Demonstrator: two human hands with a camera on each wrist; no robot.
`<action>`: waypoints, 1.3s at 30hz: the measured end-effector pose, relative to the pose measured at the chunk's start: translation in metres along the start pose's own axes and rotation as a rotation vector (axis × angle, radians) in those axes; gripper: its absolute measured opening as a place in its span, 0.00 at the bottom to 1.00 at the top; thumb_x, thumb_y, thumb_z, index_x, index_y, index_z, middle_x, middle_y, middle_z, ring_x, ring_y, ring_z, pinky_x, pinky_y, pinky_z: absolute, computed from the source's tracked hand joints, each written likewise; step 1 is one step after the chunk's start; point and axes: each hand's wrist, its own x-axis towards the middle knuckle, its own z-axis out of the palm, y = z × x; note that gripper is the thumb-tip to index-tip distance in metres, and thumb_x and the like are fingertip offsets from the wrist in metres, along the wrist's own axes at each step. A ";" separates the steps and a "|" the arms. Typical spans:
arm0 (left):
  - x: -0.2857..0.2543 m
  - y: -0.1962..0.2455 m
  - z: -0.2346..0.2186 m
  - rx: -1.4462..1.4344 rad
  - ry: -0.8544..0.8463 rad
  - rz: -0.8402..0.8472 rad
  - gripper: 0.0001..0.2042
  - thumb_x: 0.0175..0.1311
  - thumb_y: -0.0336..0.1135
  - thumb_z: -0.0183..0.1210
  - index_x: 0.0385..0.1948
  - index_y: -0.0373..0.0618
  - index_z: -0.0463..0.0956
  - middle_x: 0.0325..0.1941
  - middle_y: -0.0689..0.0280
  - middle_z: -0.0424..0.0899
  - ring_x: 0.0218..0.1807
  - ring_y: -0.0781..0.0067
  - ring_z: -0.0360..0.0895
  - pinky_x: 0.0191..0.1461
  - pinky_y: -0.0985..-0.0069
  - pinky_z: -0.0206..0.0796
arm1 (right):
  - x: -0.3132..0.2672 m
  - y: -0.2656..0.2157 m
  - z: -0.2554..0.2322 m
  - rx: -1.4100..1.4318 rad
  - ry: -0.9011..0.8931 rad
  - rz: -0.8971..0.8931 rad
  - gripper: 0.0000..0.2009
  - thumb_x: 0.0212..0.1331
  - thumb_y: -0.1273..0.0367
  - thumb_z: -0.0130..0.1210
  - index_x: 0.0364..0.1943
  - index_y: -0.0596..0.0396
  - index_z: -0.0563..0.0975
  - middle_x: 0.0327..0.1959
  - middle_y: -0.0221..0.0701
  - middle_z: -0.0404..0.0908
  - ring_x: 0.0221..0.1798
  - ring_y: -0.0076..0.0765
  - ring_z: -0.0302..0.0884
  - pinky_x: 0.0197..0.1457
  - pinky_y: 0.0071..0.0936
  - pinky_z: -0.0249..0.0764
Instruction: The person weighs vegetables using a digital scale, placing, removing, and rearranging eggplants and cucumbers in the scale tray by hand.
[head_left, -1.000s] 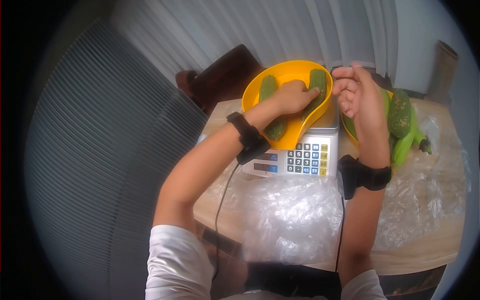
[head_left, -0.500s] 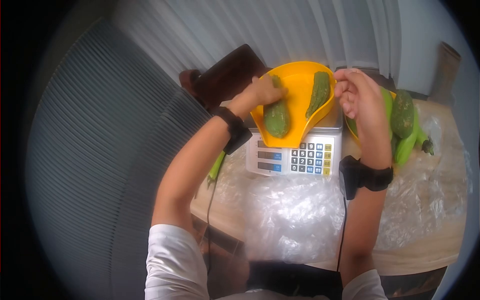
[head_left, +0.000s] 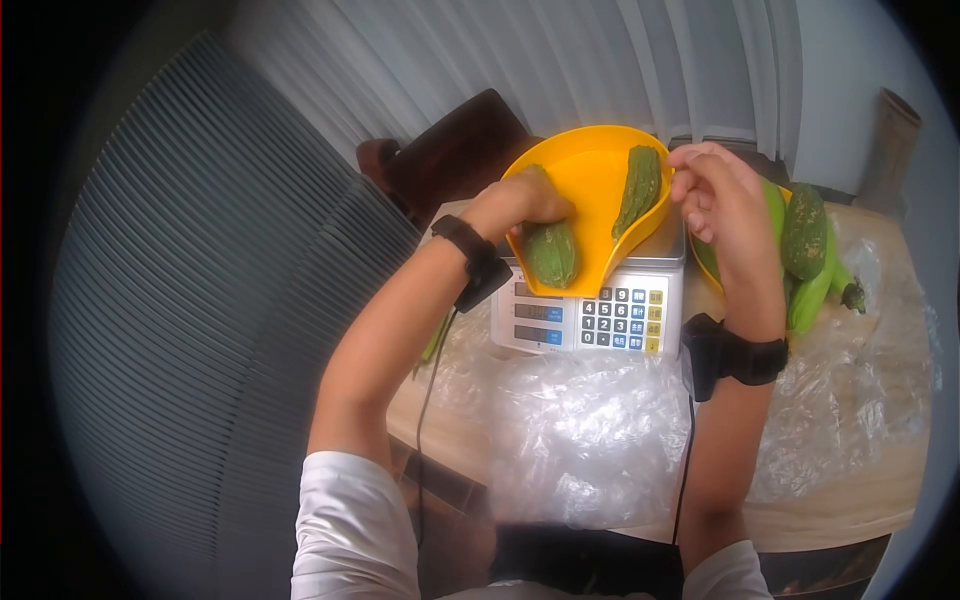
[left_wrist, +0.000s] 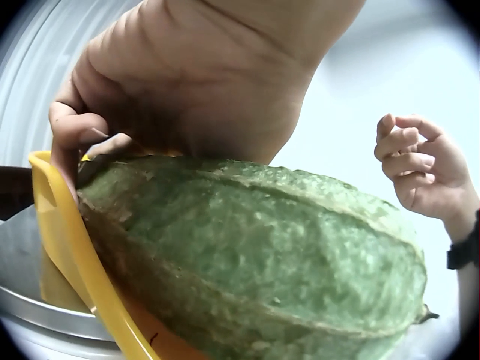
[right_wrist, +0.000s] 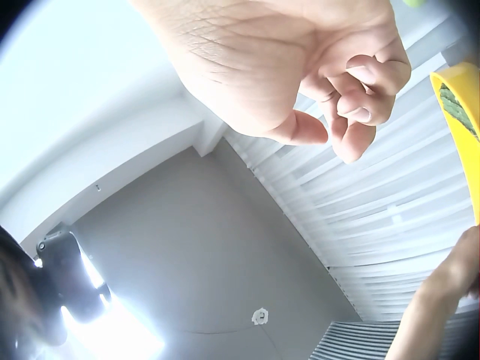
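A yellow scoop-shaped pan (head_left: 597, 205) sits on a digital scale (head_left: 600, 318) with two ridged green gourds in it. My left hand (head_left: 517, 200) is over the pan's left rim and grips the far end of the left gourd (head_left: 552, 256). In the left wrist view, curled fingertips (left_wrist: 79, 135) are tucked against that end of the gourd (left_wrist: 255, 247), beside the yellow wall. The right gourd (head_left: 638, 190) lies along the pan's right side, untouched. My right hand (head_left: 725, 205) is raised just right of the pan, its fingers loosely bent and holding nothing.
To the right, a second yellow container (head_left: 703, 262) holds long green vegetables and a mottled gourd (head_left: 805, 230). Clear plastic bags (head_left: 590, 440) lie in front of the scale and at the right. A green vegetable (head_left: 433, 343) shows behind my left forearm. Cables hang from both wrists.
My left hand has left the right gourd and moved left to the left gourd, which has shifted slightly within the pan. My right hand has stayed nearly still.
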 end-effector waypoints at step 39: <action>-0.100 -0.057 0.072 0.017 0.463 0.339 0.57 0.49 0.73 0.67 0.70 0.30 0.62 0.58 0.37 0.76 0.56 0.41 0.82 0.60 0.60 0.75 | -0.003 0.040 -0.001 -1.108 -0.174 0.006 0.22 0.65 0.63 0.52 0.61 0.58 0.75 0.49 0.54 0.83 0.55 0.58 0.81 0.61 0.48 0.74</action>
